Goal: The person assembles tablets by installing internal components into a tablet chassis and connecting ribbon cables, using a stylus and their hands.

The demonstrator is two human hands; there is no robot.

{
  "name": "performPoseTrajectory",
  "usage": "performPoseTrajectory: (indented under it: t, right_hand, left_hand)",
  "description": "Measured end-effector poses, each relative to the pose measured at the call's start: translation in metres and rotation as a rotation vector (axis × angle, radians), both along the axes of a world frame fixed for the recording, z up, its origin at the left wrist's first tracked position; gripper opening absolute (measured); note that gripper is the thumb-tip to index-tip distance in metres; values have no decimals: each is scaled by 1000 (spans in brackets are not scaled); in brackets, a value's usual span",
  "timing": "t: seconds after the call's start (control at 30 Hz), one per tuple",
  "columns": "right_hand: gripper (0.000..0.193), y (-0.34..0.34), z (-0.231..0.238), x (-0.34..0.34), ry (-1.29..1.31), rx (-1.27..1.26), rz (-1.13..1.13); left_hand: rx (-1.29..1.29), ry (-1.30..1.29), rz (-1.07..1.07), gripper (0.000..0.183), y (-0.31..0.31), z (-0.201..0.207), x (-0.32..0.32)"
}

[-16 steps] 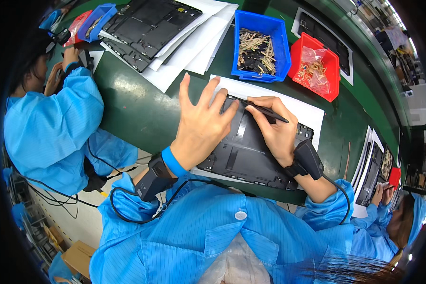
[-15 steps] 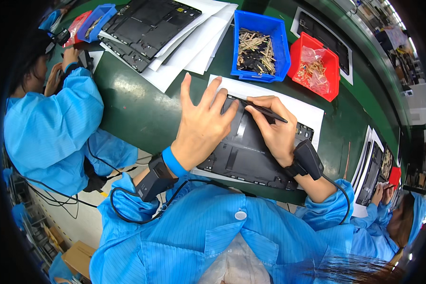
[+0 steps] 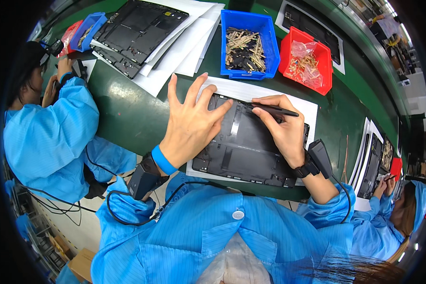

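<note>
A black device back cover (image 3: pixel 251 158), flat and rectangular, lies on white paper (image 3: pixel 309 110) in front of me. My left hand (image 3: pixel 190 124) is over its upper left part, fingers spread and thumb stretched along the upper edge; no object shows in it. In my right hand (image 3: pixel 283 124) is a slim black pen-shaped tool (image 3: pixel 280 110), pinched between thumb and fingers above the cover's upper edge. The tool points left, toward my left thumb; its exact kind and whether its tip touches the cover are unclear.
Beyond the cover stand a blue bin (image 3: pixel 272 47) of small tan and black strips and a red bin (image 3: pixel 324 71) with small parts and plastic bags. Stacked covers (image 3: pixel 139 31) lie far left. Tweezers (image 3: pixel 345 158) lie right. Co-workers (image 3: pixel 52 128) sit on both sides.
My right hand has shifted slightly right, and the tool now lies flatter. My left hand keeps its spread pose near the cover's edge. The whole view has shifted a little.
</note>
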State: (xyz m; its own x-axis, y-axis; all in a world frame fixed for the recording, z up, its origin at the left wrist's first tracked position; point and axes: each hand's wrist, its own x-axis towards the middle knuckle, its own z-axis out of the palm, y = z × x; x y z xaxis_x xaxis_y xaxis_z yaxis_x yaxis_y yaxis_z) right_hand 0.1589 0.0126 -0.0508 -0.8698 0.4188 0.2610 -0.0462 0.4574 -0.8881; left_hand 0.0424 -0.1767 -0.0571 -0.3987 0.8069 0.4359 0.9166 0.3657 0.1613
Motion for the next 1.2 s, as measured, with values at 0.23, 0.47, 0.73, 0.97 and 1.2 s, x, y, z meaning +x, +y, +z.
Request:
performPoseTrajectory:
  t: [0.23, 0.47, 0.73, 0.97, 1.2]
  right_hand:
    - [14, -2, 1, -2, -6, -8, -8]
    - [14, 2, 6, -9, -78, -32, -33]
    - [15, -2, 6, -11, -66, 17, -83]
    - [13, -4, 5, -6, -17, 154, -18]
    - [14, -1, -1, -4, 77, 263, 37]
  left_hand:
    - [-4, -40, -57, 41, -1, -2, -3]
    - [7, -33, -22, 40, 1, 0, 0]
    - [1, -22, -26, 39, 0, -1, -1]
    - [3, -20, -37, 40, 0, -1, -2]
    - [21, -43, -75, 43, 2, -2, -4]
